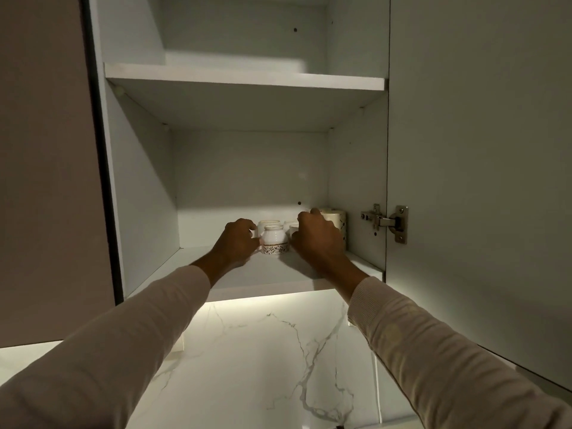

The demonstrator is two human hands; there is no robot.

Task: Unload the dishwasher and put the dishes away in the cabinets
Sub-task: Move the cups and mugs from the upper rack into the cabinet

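White cabinet shelf (272, 269), crowded: left hand (236, 241) pinches a white brown-banded ceramic cup (275, 239); right hand (318, 239), at three o'clock, curled, grip hidden. Either could knock the plain white cups behind (268, 223).

One cam only, head-worn, wide-angle, so no 2nd view and no shared ground. It's tilted up & fwd into an open wall cabinet (247, 168), seen from below: the upper shelf (244, 78) shows its underside toward 12 o'clock, the lower shelf (272, 274) sits just under centre. Near enough that the left hand (236, 239) and right hand (315, 239) reach in, sleeves entering from 7 & 5 o'clock, meeting by a patterned cup (275, 239) at centre. Open door (479, 181) w/ hinge (387, 222) fills 3 o'clock; marble wall (263, 351) at 6 o'clock.
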